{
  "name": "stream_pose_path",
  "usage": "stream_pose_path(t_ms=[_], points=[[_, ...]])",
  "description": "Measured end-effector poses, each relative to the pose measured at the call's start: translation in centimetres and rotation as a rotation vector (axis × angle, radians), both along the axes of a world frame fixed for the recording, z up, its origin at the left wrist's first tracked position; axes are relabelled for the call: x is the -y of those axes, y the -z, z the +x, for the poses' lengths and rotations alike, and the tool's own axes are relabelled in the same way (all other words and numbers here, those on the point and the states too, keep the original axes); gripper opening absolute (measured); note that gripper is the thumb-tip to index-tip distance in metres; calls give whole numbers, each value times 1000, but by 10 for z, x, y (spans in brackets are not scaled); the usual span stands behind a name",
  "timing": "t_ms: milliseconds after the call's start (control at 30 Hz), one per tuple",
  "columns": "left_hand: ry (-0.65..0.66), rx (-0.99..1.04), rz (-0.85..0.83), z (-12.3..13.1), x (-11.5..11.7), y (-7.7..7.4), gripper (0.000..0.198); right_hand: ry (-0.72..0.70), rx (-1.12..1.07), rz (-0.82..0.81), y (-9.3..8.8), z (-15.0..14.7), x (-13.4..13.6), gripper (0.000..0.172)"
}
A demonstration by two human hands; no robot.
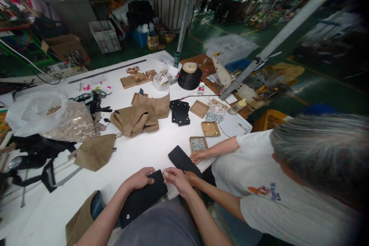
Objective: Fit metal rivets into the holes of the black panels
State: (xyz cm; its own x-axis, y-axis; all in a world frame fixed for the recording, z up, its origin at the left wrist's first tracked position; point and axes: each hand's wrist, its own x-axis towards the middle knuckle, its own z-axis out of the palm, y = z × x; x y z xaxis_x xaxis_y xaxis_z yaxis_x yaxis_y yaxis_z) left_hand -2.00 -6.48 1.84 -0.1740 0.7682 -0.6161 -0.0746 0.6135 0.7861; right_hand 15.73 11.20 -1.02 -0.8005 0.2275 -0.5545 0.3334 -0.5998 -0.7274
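The left hand point(141, 178) and the right hand point(177, 178) are at the near edge of the white table point(138, 150). Both hold a flat black piece point(142, 198) that hangs partly over that edge. The left fingers point(150, 173) curl shut over its top edge. The right fingers point(166, 175) are pinched tight on its top corner. If something tiny is in that pinch, it is too small to see.

Just to the right, a co-worker's hand point(198, 155) rests on a second black piece point(183, 159) near the right edge. Beside it sit a small tray of silver bits point(198, 144) and a tray of gold bits point(210, 128). Folded tan cloth point(137, 117) lies in the middle of the table. A plastic bag of gold parts point(57, 117) is by the left edge.
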Motion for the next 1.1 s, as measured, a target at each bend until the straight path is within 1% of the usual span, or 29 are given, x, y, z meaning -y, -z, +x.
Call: stream_pose_path(t_ms=[67,200,267,433,467,500,600,633,667,833,1000,1067,1100], points=[[9,-14,-12,1,-1,1,29,-5,14,11,-2,0,0,50],[33,-28,-36,3,-3,6,28,12,55,40,-2,0,2,65],[39,-39,-36,4,-4,7,28,4,72,69,2,0,4,64],[26,-63,-40,6,-6,11,27,-61,97,118,12,1,8,56],[21,-62,-48,7,-6,12,27,-73,86,167,12,1,8,52],[18,-59,-56,7,-6,12,27,-79,66,248,12,1,8,46],[7,-62,-69,8,-6,12,29,-105,-1,563,9,0,9,25],[3,-71,-68,8,-6,12,29,-123,-10,631,8,-1,10,20],[0,-84,-64,8,-6,12,29,-140,-12,665,6,-2,11,17],[2,-142,-46,11,-6,13,28,-157,-26,641,3,-5,12,11],[15,-177,-35,10,-4,15,27,-224,13,613,4,-8,13,15],[24,-191,-38,10,-3,16,27,-200,25,600,5,-9,16,16],[27,-199,-40,10,-3,16,26,-177,27,589,5,-9,17,20]])
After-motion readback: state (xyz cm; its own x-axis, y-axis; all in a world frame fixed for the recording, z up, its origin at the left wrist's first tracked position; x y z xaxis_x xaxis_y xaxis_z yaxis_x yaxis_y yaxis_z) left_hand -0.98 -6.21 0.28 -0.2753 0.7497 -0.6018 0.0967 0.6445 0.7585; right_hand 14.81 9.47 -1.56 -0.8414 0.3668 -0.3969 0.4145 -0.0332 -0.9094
